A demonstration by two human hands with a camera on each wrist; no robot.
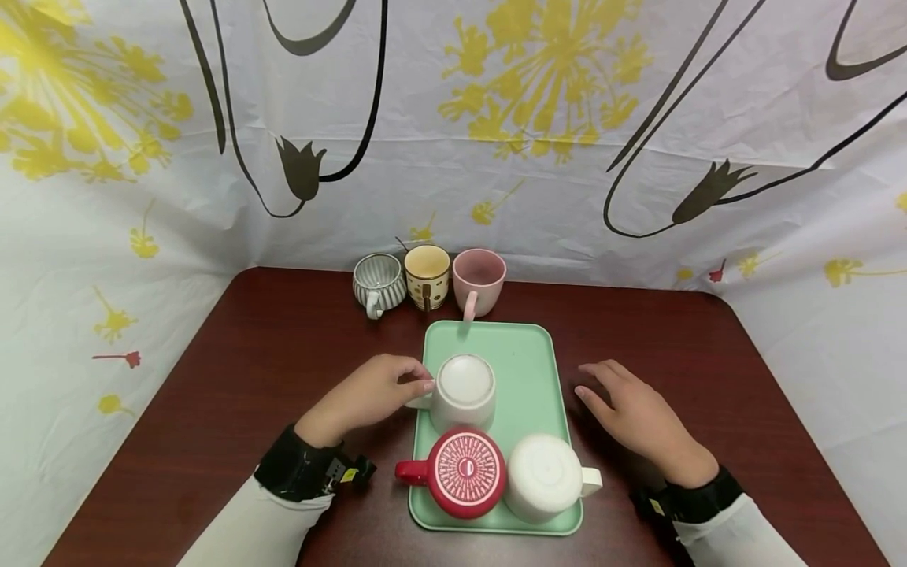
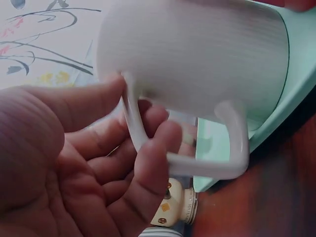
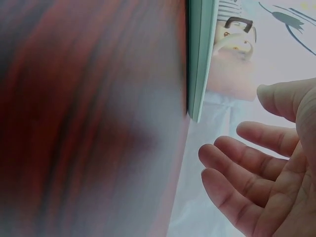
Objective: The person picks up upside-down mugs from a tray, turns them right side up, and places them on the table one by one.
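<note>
left hand grips white mug's handle.

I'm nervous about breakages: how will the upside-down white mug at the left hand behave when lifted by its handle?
The white mug looks like rigid glazed ceramic, so probably smooth, a bit slippery, and breakable if dropped. The left hand holds its thin handle with only fingertips, so the body's weight would likely tilt it. Standing rim-down on the green tray, it seems stable against tipping.
</note>
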